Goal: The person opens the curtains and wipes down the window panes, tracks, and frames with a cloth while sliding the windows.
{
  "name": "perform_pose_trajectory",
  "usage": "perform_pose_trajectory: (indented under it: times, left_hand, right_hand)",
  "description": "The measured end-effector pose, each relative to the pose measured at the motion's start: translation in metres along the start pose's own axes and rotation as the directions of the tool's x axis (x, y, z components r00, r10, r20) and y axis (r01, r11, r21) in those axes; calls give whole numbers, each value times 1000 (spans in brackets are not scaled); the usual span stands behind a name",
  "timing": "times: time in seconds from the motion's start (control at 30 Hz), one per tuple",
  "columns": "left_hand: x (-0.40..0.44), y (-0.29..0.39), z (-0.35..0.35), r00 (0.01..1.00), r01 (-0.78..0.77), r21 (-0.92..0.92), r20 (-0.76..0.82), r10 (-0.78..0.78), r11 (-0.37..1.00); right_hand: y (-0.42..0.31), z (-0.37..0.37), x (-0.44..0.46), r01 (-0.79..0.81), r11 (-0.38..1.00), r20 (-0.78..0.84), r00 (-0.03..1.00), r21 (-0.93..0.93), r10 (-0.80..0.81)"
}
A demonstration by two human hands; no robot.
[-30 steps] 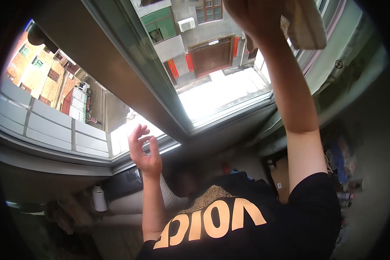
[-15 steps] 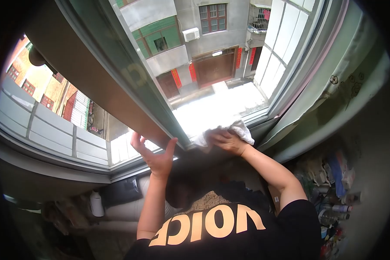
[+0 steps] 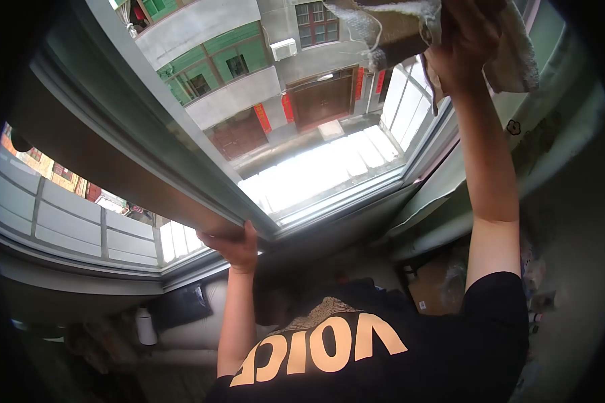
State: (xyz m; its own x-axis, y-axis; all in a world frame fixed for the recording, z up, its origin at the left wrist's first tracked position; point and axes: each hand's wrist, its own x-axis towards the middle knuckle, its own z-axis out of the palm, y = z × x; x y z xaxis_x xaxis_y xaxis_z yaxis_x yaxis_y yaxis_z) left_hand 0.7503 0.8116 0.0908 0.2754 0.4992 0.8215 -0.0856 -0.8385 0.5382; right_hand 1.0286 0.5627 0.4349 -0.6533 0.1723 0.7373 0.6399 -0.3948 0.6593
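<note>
Shifted the left hand (image 3: pixel 234 250) onto the flat brown window post (image 3: pixel 175 205) since half a second ago, and swung the right hand (image 3: pixel 467 50) up from the bottom edge with the crumpled whitish fabric cloth (image 3: pixel 515 64). Can see a white upright bottle (image 3: pixel 145 327) down low at left. Got left fingers and thumb curled round the post's lower end. Gripping the cloth with the right, high at upper right, near a pale green fabric curtain (image 3: pixel 551 121). Can't tell if touching glass.

Right hand (image 3: pixel 469 50) raised, holding whitish cloth (image 3: pixel 515 60), left hand (image 3: pixel 235 248) clasping brown window frame (image 3: pixel 134 173); greenish curtain (image 3: pixel 541 131) at right
</note>
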Motion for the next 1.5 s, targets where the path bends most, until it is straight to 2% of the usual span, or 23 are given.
perform_pose_trajectory:
  times: [0.1,0.17,0.2,0.27,0.33,0.4,0.43,0.5,0.57,0.63,0.7,0.77,0.83,0.9,0.97,1.03,1.1,1.17,1.23,1.33,1.37,1.43,1.5]
  left_hand:
    - [1,3,-1,1000,-16,62,-4,16,998]
    - [1,2,-1,999,-38,53,7,38,998]
    - [0,2,-1,999,-42,93,3,42,995]
    - [1,0,0,1000,-24,60,-1,24,998]
    - [3,4,-1,1000,-5,10,-1,5,1000]
    - [1,8,-2,1000,9,31,-9,-9,999]
    - [0,10,-3,1000,26,50,-13,-26,998]
    - [-1,12,-7,1000,-1,76,-12,2,997]
    - [3,14,-4,999,-23,105,-29,26,994]
    - [3,19,-8,999,-46,159,10,45,986]
    - [1,22,-7,999,-53,182,5,53,982]
    - [4,28,-7,1000,-5,200,-1,5,980]
    - [3,31,-8,1000,10,175,-5,-10,984]
    - [1,32,-10,998,34,266,35,-45,963]
    - [0,38,-9,998,48,289,24,-57,956]
    - [-2,37,-9,997,55,263,39,-67,963]
    - [-4,35,-9,997,48,249,42,-60,967]
    - [-3,38,-9,994,78,246,50,-93,966]
    - [-2,41,-9,994,86,269,42,-101,959]
    - [-1,44,-7,993,101,262,25,-112,960]
    - [-1,43,-6,994,100,234,19,-107,967]
    - [-3,41,-1,995,100,238,-15,-99,966]
    - [-4,41,2,996,86,108,-14,-85,990]
  right_hand:
    - [-50,-12,-29,-268,963,31,963,9,267]
    - [-87,-23,-48,-299,941,91,953,161,288]
    - [-113,-34,-64,-447,878,185,890,173,417]
    - [-157,-50,-106,-502,845,320,843,183,432]
    - [-196,-70,-152,-532,811,369,824,242,430]
    - [-217,-91,-177,-619,749,476,746,237,466]
    - [-220,-102,-184,-617,751,470,749,236,468]
    - [-218,-123,-195,-823,553,535,529,132,659]
    - [-212,-144,-204,-969,245,329,228,-11,917]
    - [-188,-157,-208,-991,103,87,110,82,990]
    - [-164,-162,-204,-977,-21,-50,-32,214,998]
    - [-140,-161,-203,-981,43,-45,35,189,998]
    - [-127,-147,-210,-979,2,-136,-26,205,990]
    - [-130,-147,-228,-950,284,49,280,-133,959]
    - [-130,-118,-179,-820,571,74,567,-51,820]
    - [-134,-97,-168,-879,407,67,435,247,898]
    - [-110,-84,-140,-769,594,50,620,234,783]
    - [-80,-79,-117,-752,648,54,657,118,752]
    - [-49,-70,-106,-692,712,-34,714,118,699]
    - [-25,-52,-76,-523,852,1,852,14,523]
    - [-30,-49,-74,-520,854,6,854,32,520]
    - [-43,-51,-75,-454,882,233,851,-127,471]
    - [-61,-52,-92,-412,903,207,879,-124,429]
